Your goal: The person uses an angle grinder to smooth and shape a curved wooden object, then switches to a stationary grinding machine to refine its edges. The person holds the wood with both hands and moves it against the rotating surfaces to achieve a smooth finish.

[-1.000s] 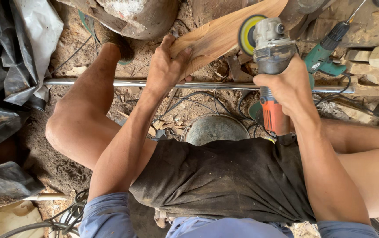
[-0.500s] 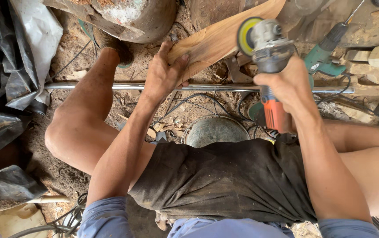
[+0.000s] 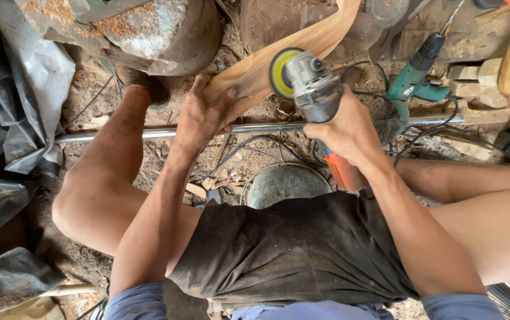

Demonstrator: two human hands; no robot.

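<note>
From the head camera, the left hand (image 3: 204, 115) clamps around the lower end of a long, curved, pale brown wooden plank (image 3: 284, 56), which slants up to the right above the dirt floor. The right hand (image 3: 341, 130) is wrapped tight around a grey-bodied angle grinder with an orange rear grip (image 3: 317, 104), its yellow sanding disc (image 3: 280, 72) pressed against the plank's edge. A thin steel pipe (image 3: 142, 133) lies horizontally under both hands. A teal power drill (image 3: 415, 80) rests to the right, and a round metal bucket (image 3: 284, 184) sits between the knees.
</note>
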